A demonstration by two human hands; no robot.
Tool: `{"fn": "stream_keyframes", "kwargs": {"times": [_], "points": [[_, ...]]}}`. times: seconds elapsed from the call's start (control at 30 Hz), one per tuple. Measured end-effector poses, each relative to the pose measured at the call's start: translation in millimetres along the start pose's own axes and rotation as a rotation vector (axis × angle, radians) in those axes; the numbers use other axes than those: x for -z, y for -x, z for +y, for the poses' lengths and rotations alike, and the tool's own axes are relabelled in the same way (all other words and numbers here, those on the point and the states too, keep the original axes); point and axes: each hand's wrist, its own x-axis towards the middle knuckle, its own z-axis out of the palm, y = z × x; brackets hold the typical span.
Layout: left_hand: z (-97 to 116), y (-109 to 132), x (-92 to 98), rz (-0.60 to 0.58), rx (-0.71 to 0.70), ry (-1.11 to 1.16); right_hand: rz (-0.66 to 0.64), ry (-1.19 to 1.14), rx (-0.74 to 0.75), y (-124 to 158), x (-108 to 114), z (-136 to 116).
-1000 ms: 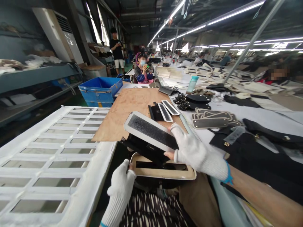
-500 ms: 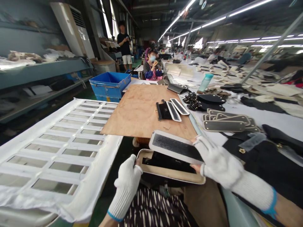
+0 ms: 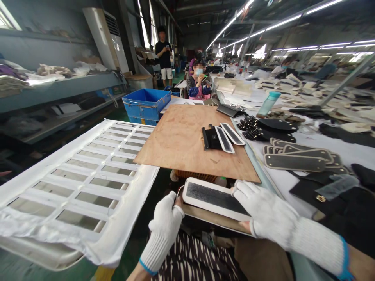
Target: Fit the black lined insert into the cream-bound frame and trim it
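Observation:
Both my hands wear white knit gloves. My right hand (image 3: 268, 212) grips the right end of a rounded white-edged panel with a black centre (image 3: 212, 197), laid flat on a beige frame (image 3: 213, 220) over my lap. My left hand (image 3: 165, 224) is closed on the left end of that beige frame. The black piece between the two is hidden under the panel. In front lies a brown wooden board (image 3: 184, 138) with a black pouch piece (image 3: 211, 138) and two white-edged strips (image 3: 228, 136) on it.
A white slotted rack (image 3: 84, 175) fills the left side. A blue bin (image 3: 146, 103) stands beyond it. Right of the board lie stacked grey-black panels (image 3: 295, 160), black hardware (image 3: 252, 130), black leather pieces (image 3: 336, 195) and a teal bottle (image 3: 268, 103). A seated and a standing person are farther back.
My right hand has lowered the white-edged panel flat onto the beige frame, covering the black piece. The view has shifted right and down.

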Motion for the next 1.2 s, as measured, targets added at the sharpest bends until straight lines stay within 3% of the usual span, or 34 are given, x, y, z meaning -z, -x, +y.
{"fn": "stream_keyframes", "kwargs": {"times": [0.3, 0.57, 0.67, 0.87, 1.03, 1.2], "points": [[7, 2, 8.1, -0.081, 0.079, 0.045, -0.065, -0.136, 0.131, 2, 7, -1], [-4, 1, 10.6, -0.114, -0.027, 0.104, -0.259, -0.091, 0.041, -13, 21, -12], [-10, 3, 10.4, -0.1, -0.078, 0.174, -0.265, -0.065, 0.011, -14, 16, -16], [-13, -6, 3.9, -0.103, -0.018, 0.172, -0.24, -0.148, 0.049, 2, 12, -9], [-13, -9, 4.4, -0.11, -0.051, 0.129, -0.313, -0.228, 0.088, 1, 16, -1], [-11, -6, 5.5, -0.12, -0.054, 0.143, -0.438, -0.217, 0.033, -16, 30, 2]]}}
